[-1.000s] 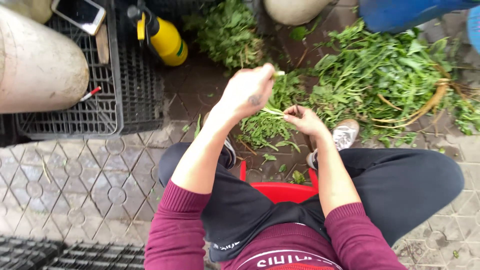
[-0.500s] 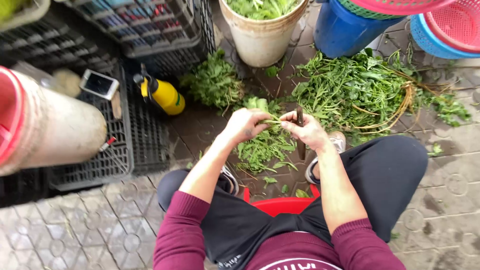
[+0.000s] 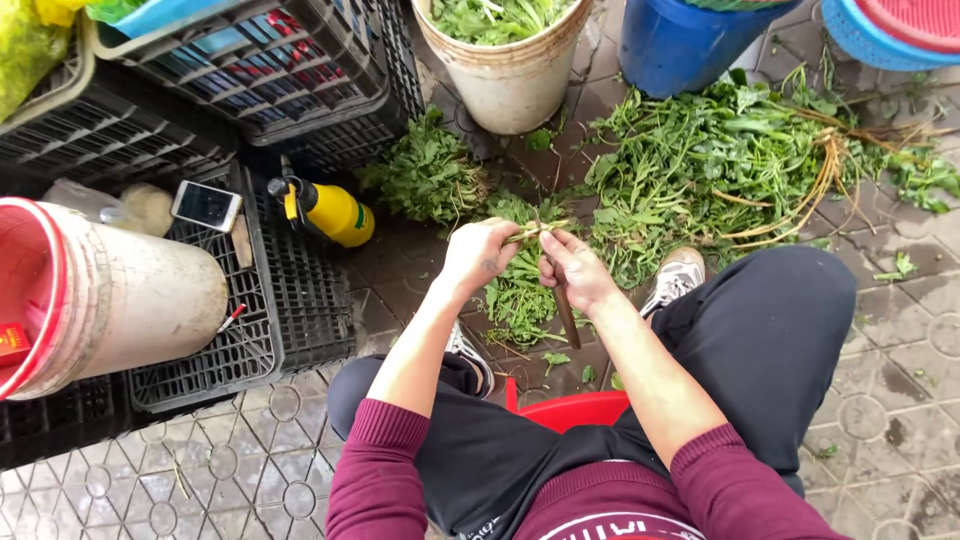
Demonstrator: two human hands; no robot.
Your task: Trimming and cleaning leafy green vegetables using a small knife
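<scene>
Paved ground (image 3: 250, 450) of patterned tiles, damp in places; I sit on a low red stool (image 3: 570, 408) looking down between my knees.

Fingers: my left hand (image 3: 480, 255) and right hand (image 3: 575, 268) meet over a small bunch of green stems (image 3: 535, 230), fingers of both pinched together on it, one hand at each end. A thin dark knife (image 3: 567, 315) hangs down out of my right fist toward 6 o'clock. The bunch is held in the air above the trimmed greens (image 3: 520, 295) lying on the ground between my shoes.

Change: a second ago my left hand was raised higher with the stems stretched between the hands; now both hands have closed in and sit lower, nearly touching. View has also tipped up, so more of what stands ahead shows. Judgement: one bunch is being gathered tight, work on it mid-way.

Around: large heap of loose greens (image 3: 740, 160) at 2 o'clock, smaller clump (image 3: 425, 180) at 11 o'clock. Cream bucket (image 3: 510, 70) with leaves at 12, blue tub (image 3: 690, 45) at 1. Yellow spray bottle (image 3: 335, 212) at 10; black crates (image 3: 270, 290) at 9, a phone (image 3: 206, 205) and a pale bucket on its side (image 3: 130, 300) on them.

Obstruction: nothing between my hands and the piles; my right knee (image 3: 770, 320) sits close to the big heap.
</scene>
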